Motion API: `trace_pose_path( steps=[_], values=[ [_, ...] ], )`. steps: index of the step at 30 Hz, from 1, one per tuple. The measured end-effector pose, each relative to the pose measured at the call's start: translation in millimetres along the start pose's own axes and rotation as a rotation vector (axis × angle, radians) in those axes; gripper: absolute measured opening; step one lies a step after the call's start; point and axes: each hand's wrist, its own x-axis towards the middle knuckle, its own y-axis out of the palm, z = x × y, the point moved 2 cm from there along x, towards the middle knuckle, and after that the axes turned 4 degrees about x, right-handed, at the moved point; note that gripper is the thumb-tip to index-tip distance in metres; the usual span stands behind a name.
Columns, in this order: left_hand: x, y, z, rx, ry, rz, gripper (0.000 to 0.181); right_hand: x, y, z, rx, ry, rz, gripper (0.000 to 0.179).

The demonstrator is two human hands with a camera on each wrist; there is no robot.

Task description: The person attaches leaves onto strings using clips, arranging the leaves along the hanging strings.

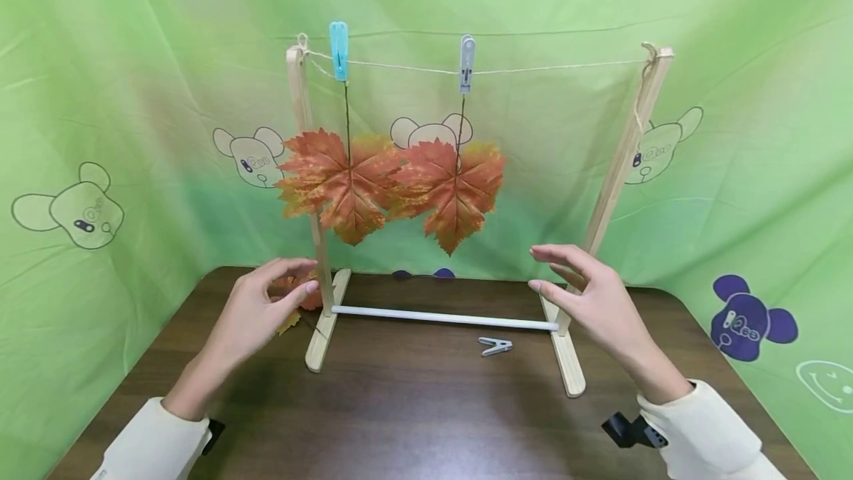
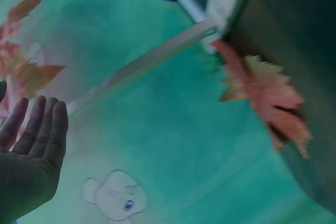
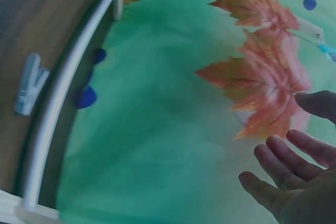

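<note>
Apart: left hand point(image 1: 253, 310), right hand point(image 1: 596, 304); loose clothespin point(image 1: 497, 349) (inside table edge point(image 1: 183, 317)) between.

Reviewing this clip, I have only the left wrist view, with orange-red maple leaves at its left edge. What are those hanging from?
Observer: A light-blue plastic clothespin and a grey plastic clothespin, both clipped on a thin beige string.
Operator: Any clothespin off the string?
Observer: Yes, a loose grey clothespin lies on the brown table.
Operator: Is the other hand holding anything?
Observer: No, the right hand is empty.
</note>
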Motion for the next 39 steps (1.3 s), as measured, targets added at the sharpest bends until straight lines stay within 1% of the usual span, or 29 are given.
trace_pose_path(
  steps=[4,8,13,17,23,31,34,39],
  values=[
    [-8.3,5.7,12.1,0.039,-0.038,0.033,0.039,-8.2,4.2,-12.0,-0.014,0.034,0.005,0.041],
    [-15.2,8.5,22.5,0.106,-0.041,0.047,0.042,-14.8,7.9,-22.7,-0.047,0.017,0.004,0.04],
    [-21.4,10.1,33.0,0.145,-0.042,0.079,0.045,-21.8,12.2,-33.3,-0.16,-0.011,-0.006,0.04],
    [-24.5,10.4,39.6,0.158,-0.06,0.115,0.049,-25.8,16.0,-38.3,-0.235,-0.02,-0.006,0.044],
    [-24.9,11.6,49.5,0.171,-0.063,0.158,0.054,-29.1,21.5,-45.2,-0.217,-0.027,0.02,0.047],
    [-24.1,13.2,71.1,0.18,-0.073,0.213,0.063,-32.0,27.9,-57.1,-0.176,0.037,0.067,0.05],
    [-23.1,15.3,77.2,0.183,-0.065,0.227,0.062,-32.3,31.7,-60.4,-0.195,0.022,0.067,0.05],
    [-20.5,19.1,82.9,0.194,-0.024,0.24,0.061,-33.0,38.6,-64.5,-0.225,-0.015,0.065,0.05]
  ],
)
